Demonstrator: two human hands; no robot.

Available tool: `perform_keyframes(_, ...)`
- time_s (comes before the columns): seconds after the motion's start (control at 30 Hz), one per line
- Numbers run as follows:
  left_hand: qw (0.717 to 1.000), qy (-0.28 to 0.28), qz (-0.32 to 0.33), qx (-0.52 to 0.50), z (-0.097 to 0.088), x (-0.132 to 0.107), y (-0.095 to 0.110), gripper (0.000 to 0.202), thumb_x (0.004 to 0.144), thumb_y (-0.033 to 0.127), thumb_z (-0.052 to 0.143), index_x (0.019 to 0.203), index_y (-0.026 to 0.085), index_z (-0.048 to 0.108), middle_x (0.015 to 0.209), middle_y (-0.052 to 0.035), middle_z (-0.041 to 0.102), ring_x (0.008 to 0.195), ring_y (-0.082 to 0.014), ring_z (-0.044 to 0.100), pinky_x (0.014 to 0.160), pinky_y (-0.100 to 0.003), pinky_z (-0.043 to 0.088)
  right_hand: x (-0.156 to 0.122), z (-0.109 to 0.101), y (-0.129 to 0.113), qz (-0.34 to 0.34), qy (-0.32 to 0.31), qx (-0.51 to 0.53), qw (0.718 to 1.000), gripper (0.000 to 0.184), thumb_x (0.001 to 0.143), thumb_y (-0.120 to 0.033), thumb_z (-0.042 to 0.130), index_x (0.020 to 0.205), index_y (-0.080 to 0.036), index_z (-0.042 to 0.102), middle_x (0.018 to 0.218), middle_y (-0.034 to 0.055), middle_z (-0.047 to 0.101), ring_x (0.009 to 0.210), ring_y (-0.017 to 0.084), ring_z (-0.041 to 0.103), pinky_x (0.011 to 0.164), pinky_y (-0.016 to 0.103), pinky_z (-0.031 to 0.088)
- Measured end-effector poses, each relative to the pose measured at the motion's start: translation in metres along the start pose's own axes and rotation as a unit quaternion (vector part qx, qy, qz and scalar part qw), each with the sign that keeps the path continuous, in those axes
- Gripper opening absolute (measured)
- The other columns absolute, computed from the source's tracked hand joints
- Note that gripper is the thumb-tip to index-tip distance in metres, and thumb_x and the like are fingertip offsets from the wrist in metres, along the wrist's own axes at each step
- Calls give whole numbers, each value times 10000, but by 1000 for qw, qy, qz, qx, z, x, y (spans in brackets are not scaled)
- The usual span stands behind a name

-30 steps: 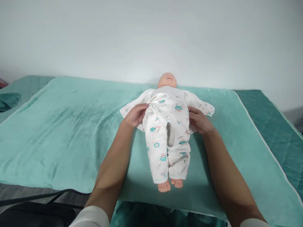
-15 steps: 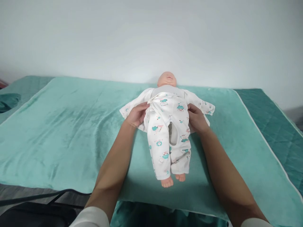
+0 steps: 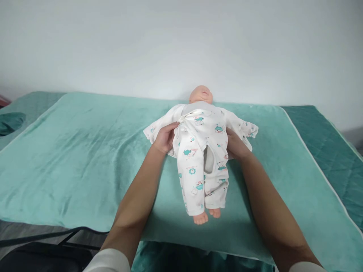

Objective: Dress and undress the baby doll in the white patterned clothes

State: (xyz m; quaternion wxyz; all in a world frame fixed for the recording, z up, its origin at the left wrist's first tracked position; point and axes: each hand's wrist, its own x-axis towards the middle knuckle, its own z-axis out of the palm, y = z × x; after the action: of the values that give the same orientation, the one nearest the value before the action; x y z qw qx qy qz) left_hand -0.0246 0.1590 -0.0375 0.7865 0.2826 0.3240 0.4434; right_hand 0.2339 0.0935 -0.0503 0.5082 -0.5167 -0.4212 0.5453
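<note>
A baby doll lies on its back on a teal blanket, head toward the wall, bare feet toward me. It wears white printed trousers and an open white top spread under it. My left hand grips the trousers' waistband at the doll's left-hand side, fingers curled into the cloth. My right hand holds the waistband on the other side, its fingers tucked behind the fabric.
A darker quilted green cover shows at the right and far left of the bed. A white wall rises behind. Dark bars and a black object lie below the blanket's near-left edge.
Both hands have drawn the trousers higher up the doll's body. The doll's legs and feet have slid away from me and swung slightly left.
</note>
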Motion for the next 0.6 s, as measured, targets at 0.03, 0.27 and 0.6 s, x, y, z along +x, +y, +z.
perform_keyframes(0.03, 1000, 1, -3, -2, 0, 0, 0, 244, 700, 226, 727, 915, 120, 772, 894, -81, 807, 1065, -325, 748, 1001, -431, 579, -1, 3, -1, 12, -7, 21, 1000, 385, 695, -377, 843, 1014, -236, 680, 1019, 45, 761, 1031, 287, 706, 914, 465, 592)
perform_keyframes(0.27, 999, 24, -20, -8, -2, 4, -1, 222, 693, 239, 691, 882, 149, 766, 848, -56, 804, 1047, -311, 752, 967, -400, 595, -3, 16, -3, -10, -36, 116, 993, 485, 627, -306, 901, 1064, -255, 698, 1110, 59, 775, 1107, 323, 708, 927, 485, 605)
perform_keyframes(0.6, 999, 15, -13, 41, 1, 4, -3, 286, 720, 294, 676, 960, 156, 746, 865, -71, 794, 1055, -331, 739, 959, -437, 590, -6, 18, -8, -47, 10, 63, 997, 432, 603, -371, 903, 985, -300, 714, 1092, 34, 773, 1087, 313, 703, 855, 465, 622)
